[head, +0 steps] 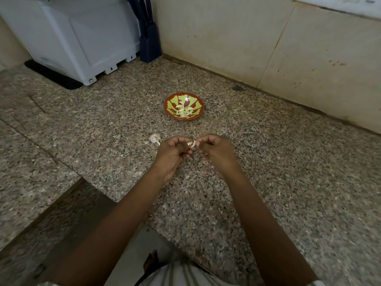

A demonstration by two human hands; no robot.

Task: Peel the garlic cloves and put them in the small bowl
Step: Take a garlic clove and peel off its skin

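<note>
A person's left hand (171,153) and right hand (218,150) meet over a speckled granite worktop (288,162), both with fingers curled inward. Between them they pinch a single garlic clove (192,143), the left thumb and forefinger closed on one end and the right fingertips closed on the other. The clove is pale, sits in the narrow gap where the two hands come together, and is held just clear of the stone. Whether any skin is left on it cannot be told.

Just beside the left hand, on its far left side, a papery white garlic remnant (155,138) lies on the worktop.

Beyond the hands, farther from the person and well apart from the held clove, stands the small bowl (198,115), red-rimmed with a yellow-green pattern. A loose heap of peeled cloves (184,111) lies in its middle.

Behind the bowl a stained, cream-tiled wall (226,38) meets the worktop. At the far left a white appliance (72,38) rests on a black mat (51,76), and a dark blue object (149,40) leans in the corner beside it.
</note>
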